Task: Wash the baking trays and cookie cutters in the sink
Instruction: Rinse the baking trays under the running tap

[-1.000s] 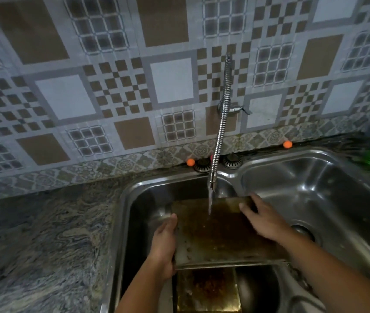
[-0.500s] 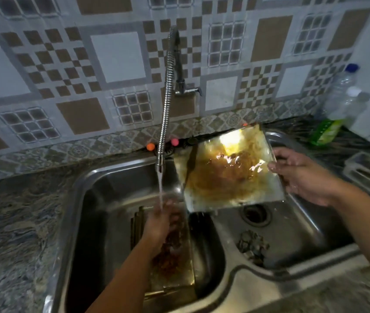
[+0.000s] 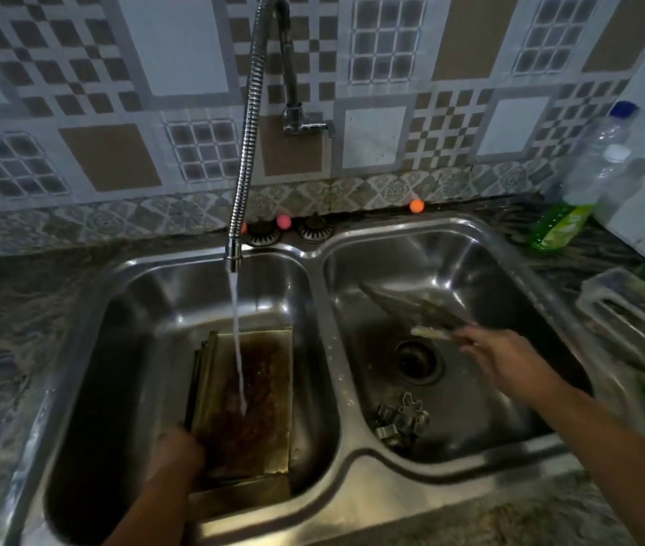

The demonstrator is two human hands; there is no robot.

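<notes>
Left hand (image 3: 177,451) grips the near-left corner of the brown-stained rectangular metal baking tray (image 3: 248,400), which lies in the left basin of the stainless double sink (image 3: 315,254); fingers are curled over its edge. Water from the flexible chrome faucet (image 3: 246,151) strikes the tray. Right hand (image 3: 498,356) holds a 2nd tray (image 3: 415,309), tilted in the right basin, at its fingertips; blurred. Metal cookie cutters (image 3: 401,421) lie at that basin's near-left.
</notes>
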